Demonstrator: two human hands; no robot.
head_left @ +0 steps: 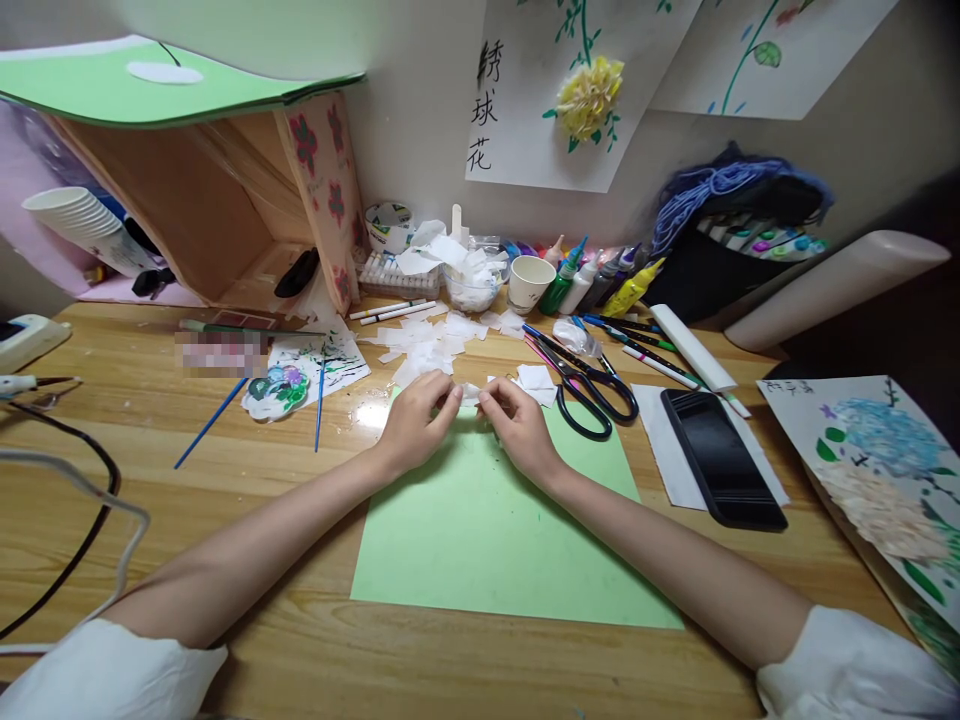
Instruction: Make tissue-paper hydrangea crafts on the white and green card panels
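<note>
Both hands meet above the far edge of a light green sheet (495, 540). Between their fingertips is a small piece of white tissue paper (469, 394). My left hand (421, 420) pinches its left side with thumb and fingers. From the other side, my right hand (517, 420) pinches it too, fingers curled. Just beyond the hands lie scattered white paper scraps (431, 345). Folded white paper pieces (536, 380) rest beside my right hand, close to black-handled scissors (589, 385).
A black phone (724, 460) lies at the right on white paper. Behind are a paper cup (531, 283), a bowl of tissue scraps (474, 285) and paint bottles (562, 280). To the left lie brushes (320, 405), a paint palette (277, 392) and cables (112, 480). A box (210, 200) stands back left.
</note>
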